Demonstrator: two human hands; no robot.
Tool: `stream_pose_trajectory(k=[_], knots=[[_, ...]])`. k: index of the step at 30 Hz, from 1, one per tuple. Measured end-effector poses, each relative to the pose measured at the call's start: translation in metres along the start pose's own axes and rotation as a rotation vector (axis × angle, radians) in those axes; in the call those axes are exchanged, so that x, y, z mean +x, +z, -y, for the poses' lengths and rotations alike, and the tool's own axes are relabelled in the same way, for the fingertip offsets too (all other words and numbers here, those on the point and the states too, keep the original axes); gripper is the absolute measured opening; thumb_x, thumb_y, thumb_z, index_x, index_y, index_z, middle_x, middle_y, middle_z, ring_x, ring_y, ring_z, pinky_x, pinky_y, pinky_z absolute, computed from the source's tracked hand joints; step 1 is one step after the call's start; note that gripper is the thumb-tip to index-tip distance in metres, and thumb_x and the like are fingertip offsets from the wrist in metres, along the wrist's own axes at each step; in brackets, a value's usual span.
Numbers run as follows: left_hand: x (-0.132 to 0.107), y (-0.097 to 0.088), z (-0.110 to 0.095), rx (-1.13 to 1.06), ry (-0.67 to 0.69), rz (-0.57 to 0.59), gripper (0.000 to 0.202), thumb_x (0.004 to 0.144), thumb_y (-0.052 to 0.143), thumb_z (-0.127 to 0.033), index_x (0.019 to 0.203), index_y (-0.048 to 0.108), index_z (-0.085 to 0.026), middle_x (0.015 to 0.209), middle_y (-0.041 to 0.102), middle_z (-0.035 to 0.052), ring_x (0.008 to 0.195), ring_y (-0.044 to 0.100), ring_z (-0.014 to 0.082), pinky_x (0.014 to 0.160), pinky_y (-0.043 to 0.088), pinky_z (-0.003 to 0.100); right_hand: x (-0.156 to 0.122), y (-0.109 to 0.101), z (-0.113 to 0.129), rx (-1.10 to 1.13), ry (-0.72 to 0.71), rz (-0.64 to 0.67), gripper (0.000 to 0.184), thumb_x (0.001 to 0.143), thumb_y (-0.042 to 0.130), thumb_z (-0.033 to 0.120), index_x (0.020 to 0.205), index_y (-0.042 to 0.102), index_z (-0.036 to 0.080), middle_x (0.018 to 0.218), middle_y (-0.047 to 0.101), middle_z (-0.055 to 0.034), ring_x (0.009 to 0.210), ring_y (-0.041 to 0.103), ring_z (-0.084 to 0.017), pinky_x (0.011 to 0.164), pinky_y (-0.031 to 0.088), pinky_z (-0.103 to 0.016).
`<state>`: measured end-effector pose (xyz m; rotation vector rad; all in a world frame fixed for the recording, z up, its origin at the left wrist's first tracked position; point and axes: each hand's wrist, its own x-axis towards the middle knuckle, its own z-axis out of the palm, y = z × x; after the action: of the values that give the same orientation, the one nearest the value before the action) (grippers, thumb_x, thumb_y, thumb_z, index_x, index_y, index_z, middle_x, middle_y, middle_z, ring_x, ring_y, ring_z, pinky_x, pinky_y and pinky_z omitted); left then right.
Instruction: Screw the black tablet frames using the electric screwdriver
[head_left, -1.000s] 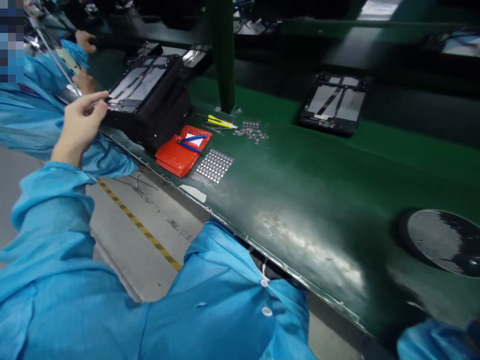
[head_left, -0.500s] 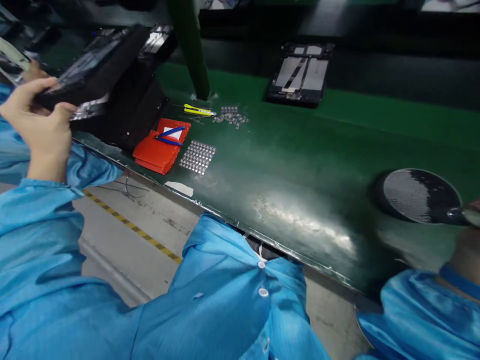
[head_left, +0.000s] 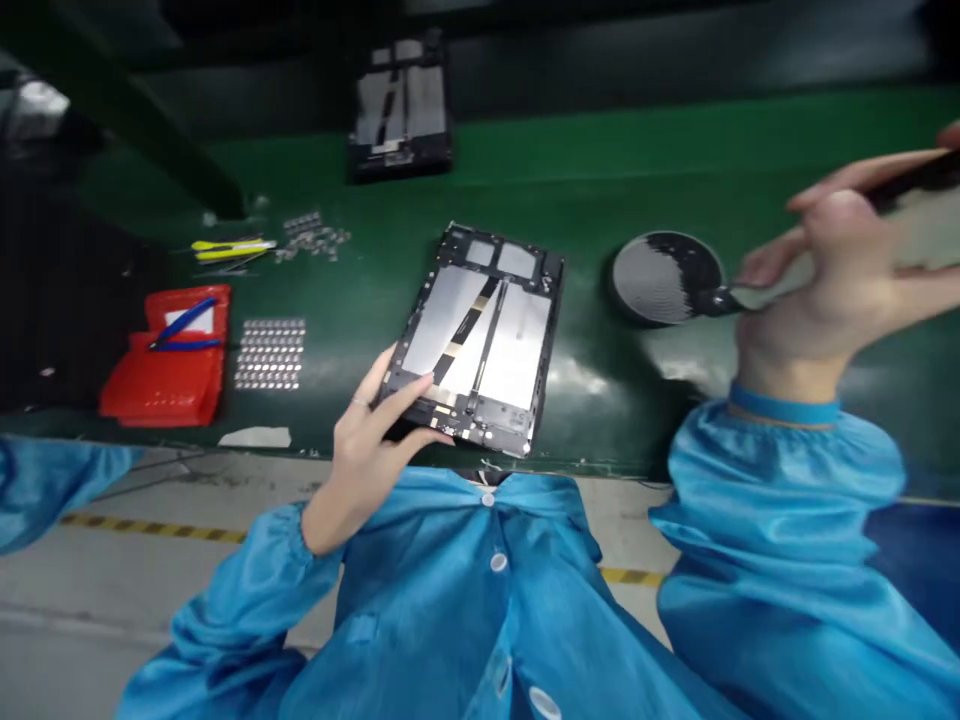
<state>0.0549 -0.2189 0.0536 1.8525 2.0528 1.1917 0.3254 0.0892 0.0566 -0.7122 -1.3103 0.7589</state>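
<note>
My left hand [head_left: 367, 430] holds an opened tablet [head_left: 517, 340] by its lower left corner, thumb and fingers at the edge. The tablet lies at a slant near the bench's front edge, silver battery plates and a dark ribbon cable facing up. At the right, my right hand [head_left: 832, 270] is closed around a pale electric screwdriver [head_left: 795, 283]. Its dark tip end reaches the right side of a round black dish [head_left: 660, 275] with a grey, finely dotted surface. Whether a screw sits on the tip cannot be made out.
A second opened tablet [head_left: 401, 110] lies at the back. On the left are a red pouch [head_left: 169, 390] with blue-handled cutters [head_left: 184, 325], a sheet of small metallic parts [head_left: 270, 355], loose small parts [head_left: 319, 240] and a yellow cutter knife [head_left: 229, 248]. A green post [head_left: 135, 120] rises behind them.
My left hand has come from the far left with the tablet and set it in front of me. The view has turned, bringing my right hand and the screwdriver fully in.
</note>
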Motion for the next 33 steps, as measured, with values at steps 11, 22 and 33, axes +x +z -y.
stream_pose_trajectory(k=[11, 22, 33], knots=[[0.063, -0.130, 0.108, 0.510, -0.136, 0.132, 0.059, 0.090, 0.077, -0.057, 0.149, 0.067, -0.062, 0.144, 0.075, -0.0107, 0.133, 0.072, 0.0468, 0.114, 0.057, 0.077, 0.003, 0.008, -0.004, 0.026, -0.070, 0.125, 0.069, 0.085, 0.076, 0.060, 0.120, 0.033, 0.019, 0.088, 0.054, 0.0040, 0.052, 0.039, 0.001, 0.043, 0.026, -0.024], [0.083, -0.087, 0.113, 0.355, -0.035, 0.296, 0.044, 0.084, 0.087, -0.061, 0.126, 0.082, -0.050, 0.133, 0.079, -0.0073, 0.075, 0.075, 0.0259, 0.078, 0.067, 0.047, 0.000, 0.013, 0.010, -0.039, 0.027, 0.145, 0.058, 0.086, 0.071, 0.054, 0.119, 0.035, 0.021, 0.092, 0.054, 0.0030, 0.060, 0.042, 0.003, 0.048, 0.032, -0.025], [0.172, -0.035, 0.122, 0.344, -0.006, 0.560, 0.094, 0.037, 0.104, -0.083, 0.107, 0.085, -0.023, 0.094, 0.071, -0.0004, 0.078, 0.063, 0.0188, 0.065, 0.045, 0.024, 0.001, 0.009, -0.003, -0.010, -0.035, 0.152, 0.068, 0.087, 0.076, 0.064, 0.120, 0.035, 0.021, 0.089, 0.054, 0.0044, 0.057, 0.042, 0.002, 0.046, 0.029, -0.025]])
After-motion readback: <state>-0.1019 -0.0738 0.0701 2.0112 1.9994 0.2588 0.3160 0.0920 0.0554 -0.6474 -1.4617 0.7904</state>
